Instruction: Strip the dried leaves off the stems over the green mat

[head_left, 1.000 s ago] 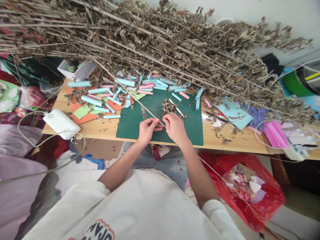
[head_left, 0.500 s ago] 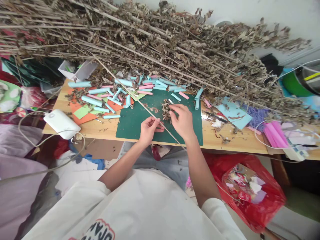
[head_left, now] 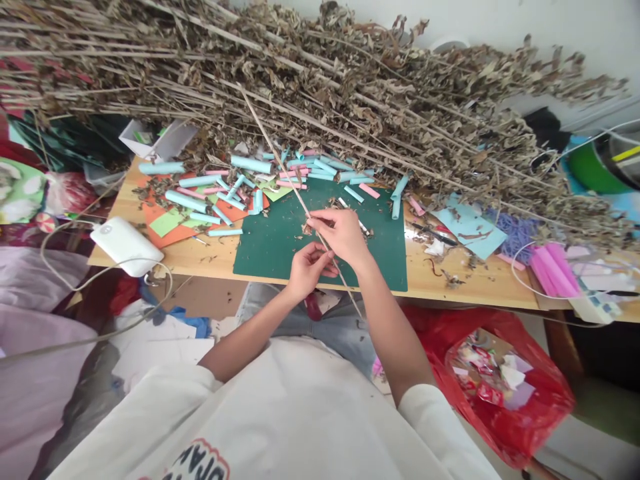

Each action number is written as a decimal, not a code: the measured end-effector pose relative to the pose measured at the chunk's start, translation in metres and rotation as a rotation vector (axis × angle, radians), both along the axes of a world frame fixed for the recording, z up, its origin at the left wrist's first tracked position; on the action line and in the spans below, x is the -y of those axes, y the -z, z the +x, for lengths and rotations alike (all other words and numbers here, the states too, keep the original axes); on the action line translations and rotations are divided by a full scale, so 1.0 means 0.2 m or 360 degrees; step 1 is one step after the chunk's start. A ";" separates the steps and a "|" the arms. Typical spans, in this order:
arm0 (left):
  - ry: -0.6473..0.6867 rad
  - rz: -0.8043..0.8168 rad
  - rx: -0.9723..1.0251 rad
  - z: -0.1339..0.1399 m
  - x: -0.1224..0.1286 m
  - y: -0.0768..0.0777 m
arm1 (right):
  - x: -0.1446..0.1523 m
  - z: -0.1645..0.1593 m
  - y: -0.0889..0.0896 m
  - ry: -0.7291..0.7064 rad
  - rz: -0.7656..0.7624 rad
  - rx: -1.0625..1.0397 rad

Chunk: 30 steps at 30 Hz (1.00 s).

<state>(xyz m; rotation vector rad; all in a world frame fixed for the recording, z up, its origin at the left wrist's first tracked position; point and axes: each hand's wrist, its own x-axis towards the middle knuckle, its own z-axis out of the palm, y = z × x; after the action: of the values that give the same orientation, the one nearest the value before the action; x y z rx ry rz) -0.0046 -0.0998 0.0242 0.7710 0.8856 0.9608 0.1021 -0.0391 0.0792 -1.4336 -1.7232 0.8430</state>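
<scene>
A long thin dried plant stalk (head_left: 273, 143) slants across the middle of the view, bare of leaves along most of its length. My left hand (head_left: 307, 269) pinches it low down, above the near edge of the green cutting mat (head_left: 273, 243). Just above, my right hand (head_left: 340, 233) grips the same stalk between thumb and fingers. Dry leaf crumbs lie on the mat, and a small white stick (head_left: 343, 202) shows partly behind my right hand. Rolled blue paper tubes (head_left: 251, 164) and pink paper tubes (head_left: 369, 191) lie beyond my hands.
A big heap of dried leafy stalks (head_left: 345, 93) covers the back of the wooden table (head_left: 500, 283). At left lies a white power bank (head_left: 127, 247) with a cable. Below the right edge hangs a red plastic bag (head_left: 540, 393) with scraps inside.
My right hand has moved left from the dry leaf clump onto the stalk, and the clump no longer shows. The stalk now stands steeper, its far end shifted right.
</scene>
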 end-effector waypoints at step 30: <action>0.0190 -0.0160 0.0153 0.02 0.17 -0.02 | -0.13 -0.01 0.10 0.0174 -0.0172 -0.0495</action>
<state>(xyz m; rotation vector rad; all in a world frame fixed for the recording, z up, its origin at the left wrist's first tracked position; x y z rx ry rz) -0.0005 -0.1334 0.0291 0.6786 0.7893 0.8346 0.0998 -0.0136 0.0583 -1.3703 -1.3733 1.0514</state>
